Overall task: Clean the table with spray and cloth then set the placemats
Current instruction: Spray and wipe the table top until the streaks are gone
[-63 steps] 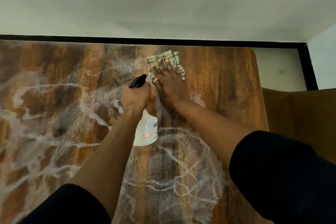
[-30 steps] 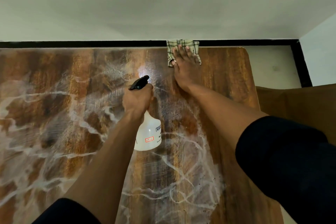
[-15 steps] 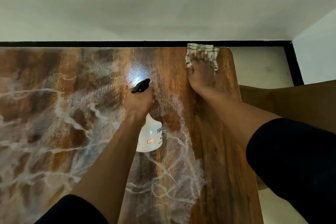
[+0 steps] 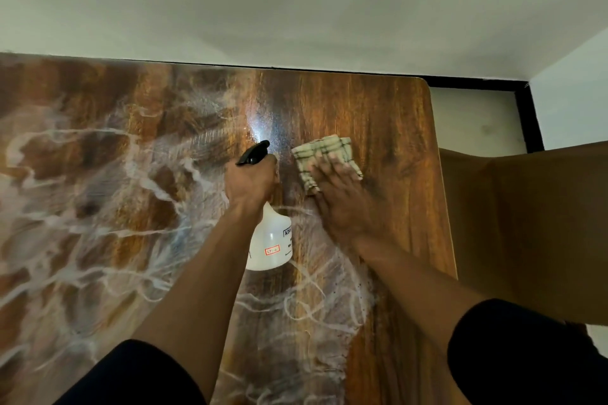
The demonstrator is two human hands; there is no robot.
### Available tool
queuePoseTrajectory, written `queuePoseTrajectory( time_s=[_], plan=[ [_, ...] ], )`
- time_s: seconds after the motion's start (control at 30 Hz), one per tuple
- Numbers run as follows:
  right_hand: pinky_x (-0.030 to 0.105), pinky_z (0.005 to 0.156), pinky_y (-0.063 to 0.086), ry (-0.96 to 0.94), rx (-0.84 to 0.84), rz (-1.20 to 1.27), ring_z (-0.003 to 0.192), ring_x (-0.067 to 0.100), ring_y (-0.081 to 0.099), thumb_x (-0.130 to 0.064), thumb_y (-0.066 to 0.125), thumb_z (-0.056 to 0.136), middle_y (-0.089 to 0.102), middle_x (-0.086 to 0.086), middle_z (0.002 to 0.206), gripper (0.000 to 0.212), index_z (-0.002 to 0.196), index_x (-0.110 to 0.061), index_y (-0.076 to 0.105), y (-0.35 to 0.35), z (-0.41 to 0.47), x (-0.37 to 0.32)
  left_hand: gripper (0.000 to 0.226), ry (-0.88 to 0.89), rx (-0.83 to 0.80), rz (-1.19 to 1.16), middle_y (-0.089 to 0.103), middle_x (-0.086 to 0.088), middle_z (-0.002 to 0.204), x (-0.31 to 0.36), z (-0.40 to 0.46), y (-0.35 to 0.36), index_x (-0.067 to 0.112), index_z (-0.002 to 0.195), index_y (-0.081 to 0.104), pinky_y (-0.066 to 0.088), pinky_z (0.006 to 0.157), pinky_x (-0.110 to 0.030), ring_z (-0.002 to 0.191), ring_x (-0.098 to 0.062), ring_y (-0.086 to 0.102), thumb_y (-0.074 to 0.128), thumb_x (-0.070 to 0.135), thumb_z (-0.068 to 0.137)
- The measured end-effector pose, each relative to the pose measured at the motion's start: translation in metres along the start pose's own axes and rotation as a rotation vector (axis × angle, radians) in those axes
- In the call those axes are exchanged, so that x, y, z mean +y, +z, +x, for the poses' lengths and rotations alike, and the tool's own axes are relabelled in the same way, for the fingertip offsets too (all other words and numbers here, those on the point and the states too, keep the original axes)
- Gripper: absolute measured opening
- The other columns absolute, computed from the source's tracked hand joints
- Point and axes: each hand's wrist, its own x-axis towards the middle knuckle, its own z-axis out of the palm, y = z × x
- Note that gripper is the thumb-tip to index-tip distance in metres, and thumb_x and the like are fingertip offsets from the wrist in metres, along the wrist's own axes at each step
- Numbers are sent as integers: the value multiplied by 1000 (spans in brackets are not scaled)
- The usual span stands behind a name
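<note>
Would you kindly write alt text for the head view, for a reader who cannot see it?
A person's right hand presses a checked cloth flat onto a wooden table, while the left hand grips a white spray bottle with a black trigger. White streaks of cleaner cover the table's left and near parts.

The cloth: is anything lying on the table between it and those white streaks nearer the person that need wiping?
Nothing visible. The right hand presses the cloth flat on the table; the streaks lie open. The spray bottle, gripped by the left hand, sits just left.
</note>
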Motion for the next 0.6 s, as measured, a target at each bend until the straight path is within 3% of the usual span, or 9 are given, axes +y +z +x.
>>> queuePoseTrajectory(
  time_s=[0.13, 0.2, 0.27, 0.37, 0.5, 0.6],
  plan=[
    [48, 128, 11, 315, 39, -24, 160, 24, 5, -30, 36, 111, 17, -2, 172, 53, 163, -24, 26, -19, 11, 16, 23, 15, -41, 38, 73, 0, 71, -4, -5, -13, 37, 97, 74, 52, 65, -40, 60, -21, 68, 70, 31, 75],
    [49, 129, 9, 426, 42, -42, 160, 25, 2, -32, 37, 110, 15, 0, 172, 55, 163, -24, 25, -17, 33, 6, 24, 23, -54, 42, 74, 0, 71, -2, -6, -20, 34, 106, 74, 51, 63, -36, 52, -15, 64, 72, 29, 83],
    [50, 129, 8, 474, 14, -66, 160, 29, 0, -30, 39, 109, 11, 3, 173, 58, 164, -24, 22, -10, 52, -13, 26, 26, -66, 43, 74, -2, 75, -2, -3, -26, 37, 106, 74, 50, 63, -36, 57, -18, 62, 70, 33, 80],
    [53, 128, 10, 295, -52, -66, 160, 31, 1, -24, 43, 108, 10, 7, 173, 60, 164, -23, 22, 2, 61, -51, 31, 30, -44, 63, 77, -9, 80, -5, 3, -36, 30, 96, 77, 54, 67, -42, 64, -27, 63, 66, 40, 68],
    [53, 127, 13, 32, -119, -43, 160, 28, 4, -28, 52, 104, 14, 5, 173, 66, 164, -21, 24, 25, 40, -106, 13, 35, -23, 102, 71, -6, 69, -1, 9, -53, 29, 86, 74, 56, 63, -42, 59, -28, 60, 69, 34, 76],
    [49, 128, 12, -82, -166, -87, 160, 25, 6, -36, 37, 109, 15, 0, 173, 58, 164, -25, 23, 28, 39, -101, 12, 46, -14, 108, 70, -4, 67, 0, 21, -70, 27, 95, 78, 53, 57, -36, 52, -23, 60, 70, 24, 87]
  ],
)
